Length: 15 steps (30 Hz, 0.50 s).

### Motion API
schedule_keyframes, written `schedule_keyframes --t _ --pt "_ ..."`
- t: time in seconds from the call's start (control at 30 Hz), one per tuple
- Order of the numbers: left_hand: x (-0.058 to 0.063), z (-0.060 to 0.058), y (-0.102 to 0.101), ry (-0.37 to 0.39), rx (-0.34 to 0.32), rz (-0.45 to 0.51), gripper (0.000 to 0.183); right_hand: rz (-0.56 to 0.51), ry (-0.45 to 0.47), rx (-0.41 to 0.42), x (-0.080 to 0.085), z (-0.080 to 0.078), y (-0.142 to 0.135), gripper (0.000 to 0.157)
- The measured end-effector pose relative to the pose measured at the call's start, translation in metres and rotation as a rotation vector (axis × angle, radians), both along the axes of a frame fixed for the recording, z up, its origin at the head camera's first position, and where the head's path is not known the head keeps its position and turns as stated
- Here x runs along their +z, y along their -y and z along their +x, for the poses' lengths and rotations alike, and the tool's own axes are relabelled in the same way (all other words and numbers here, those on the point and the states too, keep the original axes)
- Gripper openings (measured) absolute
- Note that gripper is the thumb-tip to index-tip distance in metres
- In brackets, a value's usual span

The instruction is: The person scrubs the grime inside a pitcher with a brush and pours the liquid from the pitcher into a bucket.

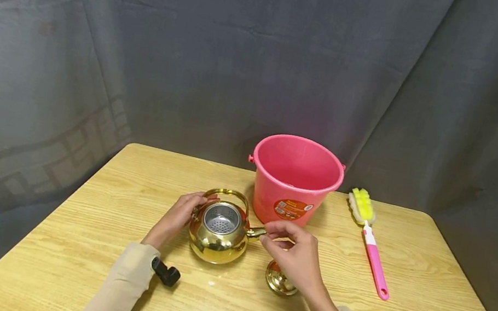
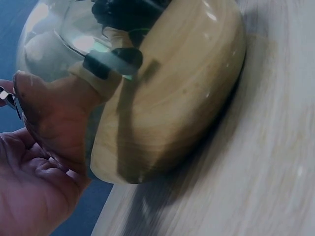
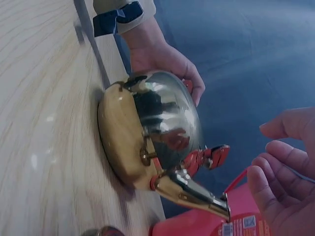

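A shiny gold teapot [image 1: 214, 249] stands on the table with its top uncovered, showing a perforated metal strainer [image 1: 221, 219] inside. Its arched handle [image 1: 228, 192] is raised over the opening. My left hand [image 1: 178, 215] holds the pot's left side, fingers curved round near the handle's base; the left wrist view shows the palm [image 2: 39, 191] close against the polished body. By the tip of the spout [image 3: 197, 194], my right hand [image 3: 290, 172] has its thumb and fingers loosely bent and apart, nothing between them. Below that hand lies a gold lid [image 1: 279, 282], partly covered by it.
A pink bucket [image 1: 262, 191] with an orange label stands right behind the teapot and spout. Farther right lies a brush [image 1: 375, 267] with a pink handle and a yellow and white head. Dark curtain [image 1: 245, 66] hangs behind the wooden table [image 1: 126, 173].
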<state>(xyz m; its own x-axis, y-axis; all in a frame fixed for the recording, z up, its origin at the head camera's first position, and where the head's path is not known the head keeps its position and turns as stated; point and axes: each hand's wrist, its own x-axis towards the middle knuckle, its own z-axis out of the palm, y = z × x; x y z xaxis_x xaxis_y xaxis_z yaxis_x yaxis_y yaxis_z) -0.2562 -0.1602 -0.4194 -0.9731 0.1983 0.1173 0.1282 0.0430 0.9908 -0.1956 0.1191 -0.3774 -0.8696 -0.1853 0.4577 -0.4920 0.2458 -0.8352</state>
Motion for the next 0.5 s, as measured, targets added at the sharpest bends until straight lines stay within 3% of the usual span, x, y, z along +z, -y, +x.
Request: schedule_keyframes --t 0.5 --pt "-0.001 -0.002 -0.002 0.006 -0.011 0.035 0.044 0.035 0.029 0.13 0.004 -0.003 0.031 0.019"
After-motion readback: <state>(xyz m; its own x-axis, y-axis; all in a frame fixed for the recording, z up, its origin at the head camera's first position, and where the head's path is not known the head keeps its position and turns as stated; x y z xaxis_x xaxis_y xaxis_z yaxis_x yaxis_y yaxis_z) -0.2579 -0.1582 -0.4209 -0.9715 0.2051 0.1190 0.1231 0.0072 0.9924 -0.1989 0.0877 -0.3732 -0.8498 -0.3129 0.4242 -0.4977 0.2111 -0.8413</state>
